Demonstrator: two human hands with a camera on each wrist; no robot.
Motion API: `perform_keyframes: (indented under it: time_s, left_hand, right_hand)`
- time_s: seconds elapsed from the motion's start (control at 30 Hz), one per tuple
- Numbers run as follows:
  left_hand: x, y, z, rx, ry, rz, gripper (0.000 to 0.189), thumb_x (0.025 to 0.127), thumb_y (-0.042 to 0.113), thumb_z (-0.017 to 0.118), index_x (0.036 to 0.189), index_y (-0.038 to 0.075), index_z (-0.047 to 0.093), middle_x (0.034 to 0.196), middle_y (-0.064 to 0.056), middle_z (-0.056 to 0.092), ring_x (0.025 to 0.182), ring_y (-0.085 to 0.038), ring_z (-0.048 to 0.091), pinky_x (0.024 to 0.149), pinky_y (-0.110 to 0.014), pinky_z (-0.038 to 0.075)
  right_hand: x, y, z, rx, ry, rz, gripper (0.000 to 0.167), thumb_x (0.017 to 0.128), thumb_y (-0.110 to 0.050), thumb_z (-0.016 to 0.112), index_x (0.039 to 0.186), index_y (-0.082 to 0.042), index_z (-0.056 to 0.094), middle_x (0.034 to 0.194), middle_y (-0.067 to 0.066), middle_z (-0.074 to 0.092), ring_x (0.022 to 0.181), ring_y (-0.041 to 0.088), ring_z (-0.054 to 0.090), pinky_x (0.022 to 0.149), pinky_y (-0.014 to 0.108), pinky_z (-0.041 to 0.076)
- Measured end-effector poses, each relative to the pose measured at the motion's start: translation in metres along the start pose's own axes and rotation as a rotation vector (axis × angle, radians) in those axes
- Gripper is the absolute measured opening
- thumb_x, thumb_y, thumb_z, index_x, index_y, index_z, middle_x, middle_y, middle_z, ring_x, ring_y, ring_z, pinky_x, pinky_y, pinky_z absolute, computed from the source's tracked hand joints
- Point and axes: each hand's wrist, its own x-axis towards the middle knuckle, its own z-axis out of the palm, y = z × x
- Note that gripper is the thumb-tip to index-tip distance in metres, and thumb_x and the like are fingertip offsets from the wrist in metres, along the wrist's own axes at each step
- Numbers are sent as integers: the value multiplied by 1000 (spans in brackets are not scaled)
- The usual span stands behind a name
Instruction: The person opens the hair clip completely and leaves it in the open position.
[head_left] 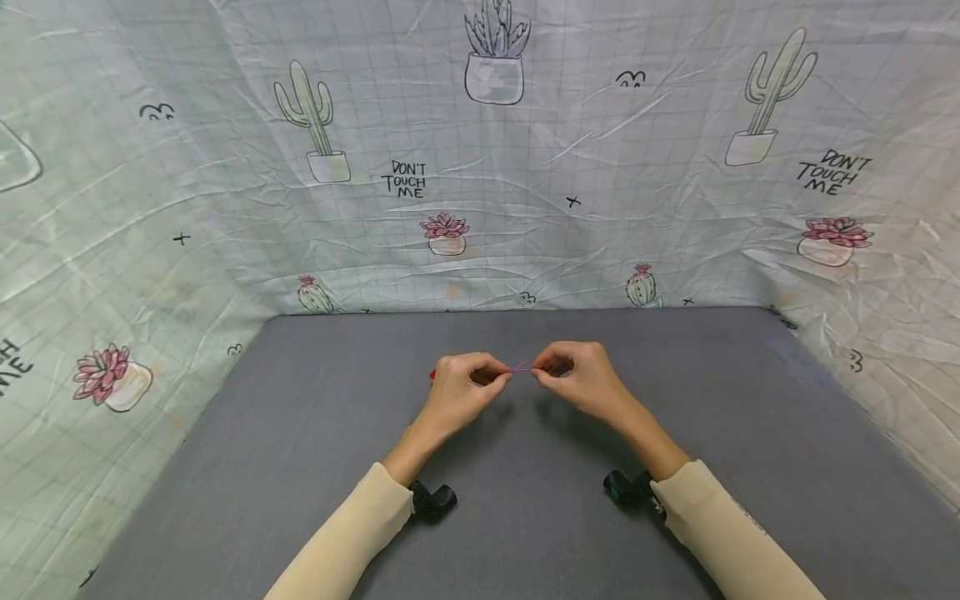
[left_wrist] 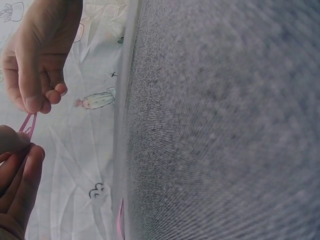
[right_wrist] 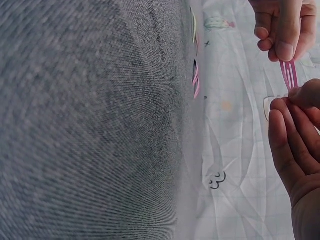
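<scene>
Between my two hands is a slim pink snap hair clip [head_left: 521, 369], spanning the short gap from one set of fingertips to the other. My left hand [head_left: 463, 390] pinches one end with thumb and finger. The other end is pinched by the thumb and finger of my right hand [head_left: 585, 379]. Narrow slots between its pink strips show in the right wrist view, where the clip [right_wrist: 289, 75] tapers toward the right fingertips. Both hands are raised over the grey table [head_left: 525, 525], casting shadows on it. The fingertips hide the clip's ends.
A small red thing [head_left: 432, 375] peeks out behind the left hand, mostly hidden. Thin pink pieces [right_wrist: 196, 80] and a pale yellowish one [right_wrist: 194, 25] lie along the table's far part. A cactus-printed cloth [head_left: 480, 167] hangs behind the table and along both sides.
</scene>
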Motion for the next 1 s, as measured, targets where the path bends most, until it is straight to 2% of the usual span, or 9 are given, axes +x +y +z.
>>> perform_keyframes:
  time_s: [0.13, 0.37, 0.6, 0.83, 1.0]
  left_hand:
    - [0, 0, 0, -1, 6, -10, 5, 88, 4, 79, 89, 9, 81, 83, -4, 79, 68, -11, 73, 65, -20, 58]
    - [-1, 2, 2, 3, 24, -2, 6, 88, 3, 79, 88, 9, 81, 82, -5, 79, 67, -11, 73, 64, -20, 58]
    - [4, 3, 10, -18, 29, -1, 10, 87, 1, 79, 87, 11, 81, 82, -4, 79, 67, -10, 72, 64, -20, 58]
    - [19, 7, 27, -16, -11, 23, 3, 90, 7, 78, 89, 6, 81, 83, -4, 79, 67, -10, 71, 64, -19, 57]
    - [35, 9, 43, -16, -63, -10, 4, 91, 9, 77, 91, 8, 81, 85, -2, 79, 70, -8, 71, 67, -18, 56]
  right_hand:
    - [0, 0, -1, -1, -3, 3, 9, 91, -11, 79, 90, -2, 78, 82, 3, 77, 71, 11, 71, 66, 27, 60]
    - [1, -1, -3, -11, -11, -2, 6, 90, -9, 79, 91, -3, 79, 82, 3, 76, 71, 11, 71, 66, 28, 60]
    - [-2, 0, -10, -16, -3, 16, 6, 90, -8, 79, 90, -3, 78, 81, 3, 76, 70, 11, 70, 66, 29, 60]
    - [-9, 8, -28, -63, -6, 67, 8, 92, -11, 77, 89, -3, 78, 82, 3, 76, 70, 11, 70, 66, 27, 59]
    - [-13, 18, -44, -106, -10, 110, 6, 93, -10, 76, 89, -5, 78, 81, 3, 76, 69, 11, 70, 65, 25, 58]
